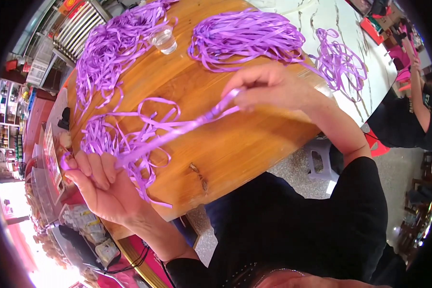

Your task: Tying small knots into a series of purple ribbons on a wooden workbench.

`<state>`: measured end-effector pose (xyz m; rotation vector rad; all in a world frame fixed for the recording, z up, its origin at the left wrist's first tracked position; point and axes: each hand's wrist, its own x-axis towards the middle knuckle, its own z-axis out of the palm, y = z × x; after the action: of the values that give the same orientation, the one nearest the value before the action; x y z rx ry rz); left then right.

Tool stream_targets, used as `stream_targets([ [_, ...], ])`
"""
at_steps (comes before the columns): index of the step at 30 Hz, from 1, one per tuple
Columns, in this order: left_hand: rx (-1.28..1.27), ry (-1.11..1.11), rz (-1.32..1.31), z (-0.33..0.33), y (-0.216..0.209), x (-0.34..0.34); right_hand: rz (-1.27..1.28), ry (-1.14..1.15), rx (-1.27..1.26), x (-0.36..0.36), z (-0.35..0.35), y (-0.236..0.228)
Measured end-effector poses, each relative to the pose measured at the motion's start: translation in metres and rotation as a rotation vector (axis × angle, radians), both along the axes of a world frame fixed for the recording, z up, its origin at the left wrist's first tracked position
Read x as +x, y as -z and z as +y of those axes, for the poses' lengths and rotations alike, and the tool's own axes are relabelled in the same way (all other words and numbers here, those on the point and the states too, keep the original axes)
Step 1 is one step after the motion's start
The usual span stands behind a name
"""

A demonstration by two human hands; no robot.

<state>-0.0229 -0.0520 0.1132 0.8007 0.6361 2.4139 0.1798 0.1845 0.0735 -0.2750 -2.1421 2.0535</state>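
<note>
A purple ribbon stretches between my two hands, slanting up to the right above the wooden table. My left hand, palm up near the table's left edge, has its fingers curled round one end. Over the right part of the table, my right hand pinches the other end between thumb and fingers; it is slightly blurred. Below the stretched piece lies a loose tangle of purple ribbons. Larger heaps lie farther off: one ribbon heap at the far left and a long ribbon bundle at the far middle.
A clear cup stands between the two far heaps on the wooden table. Another ribbon pile lies on the white marbled table at right. A grey stool is below. Another person is at far right.
</note>
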Motion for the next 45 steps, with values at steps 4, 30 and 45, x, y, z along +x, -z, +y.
stream_targets([
  [4,-0.042,-0.12,-0.03,-0.014,0.012,-0.021,0.062,0.145,-0.028,0.02,0.031,0.013],
  [30,-0.769,0.26,0.22,0.103,0.065,0.089,0.373,0.267,0.923,0.008,-0.004,0.007],
  [45,-0.813,-0.282,0.753,0.094,0.092,0.054,0.276,0.258,0.903,0.008,0.008,0.031],
])
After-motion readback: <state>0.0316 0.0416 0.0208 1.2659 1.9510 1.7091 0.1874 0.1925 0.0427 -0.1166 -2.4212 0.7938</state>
